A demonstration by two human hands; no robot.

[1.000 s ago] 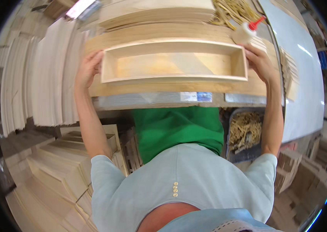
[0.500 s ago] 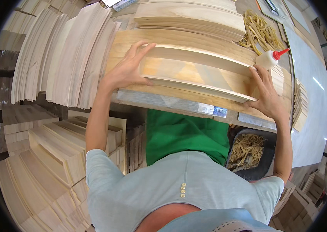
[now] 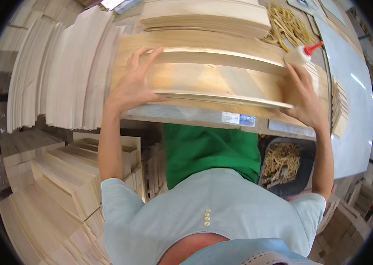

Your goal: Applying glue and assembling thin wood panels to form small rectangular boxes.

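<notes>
Two long thin wooden boards stand on edge side by side on the bench, a far board [image 3: 222, 59] and a near board [image 3: 222, 99], like the long sides of a shallow wooden frame. My left hand [image 3: 131, 86] spans their left ends, fingers on the far board and thumb on the near one. At the right ends my right hand [image 3: 305, 97] grips the same way, somewhat blurred. Both hands cover the corners, so I cannot tell whether end pieces join the boards. Just beyond my right hand is a white glue bottle [image 3: 296, 56] with a red nozzle.
Behind the wooden work surface [image 3: 186, 40] lies a stack of boards [image 3: 204, 17], with a heap of tan bands [image 3: 285, 27] beside it. Tall board stacks [image 3: 78, 66] crowd the left. A dark tub [image 3: 308, 154] holding tan strips sits below the bench; small wood pieces [image 3: 340, 108] lie right.
The whole view has shifted slightly, so the bench and its things sit a little higher and further left. Both hands keep their hold on the boards' ends; the right hand is now blurred.
</notes>
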